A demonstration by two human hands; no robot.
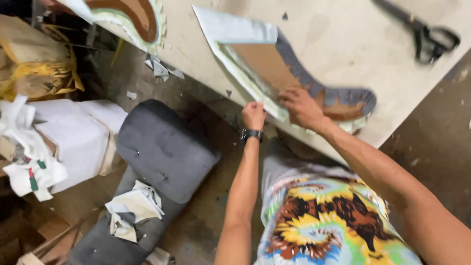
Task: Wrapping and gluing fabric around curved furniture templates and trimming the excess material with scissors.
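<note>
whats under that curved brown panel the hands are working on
The curved panel lies on the pale worktable. Pale fabric spreads beneath it, its edge pinched by the left hand; the right hand presses on top. The rest underneath is hidden.

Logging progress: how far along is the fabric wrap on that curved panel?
Done: grey fabric is notched and folded over the curved panel along its far edge. In hand: left hand pulls the pale fabric at the near edge while right hand presses the panel. Left: the near edge lies loose; the scissors sit unused on the table.
</note>
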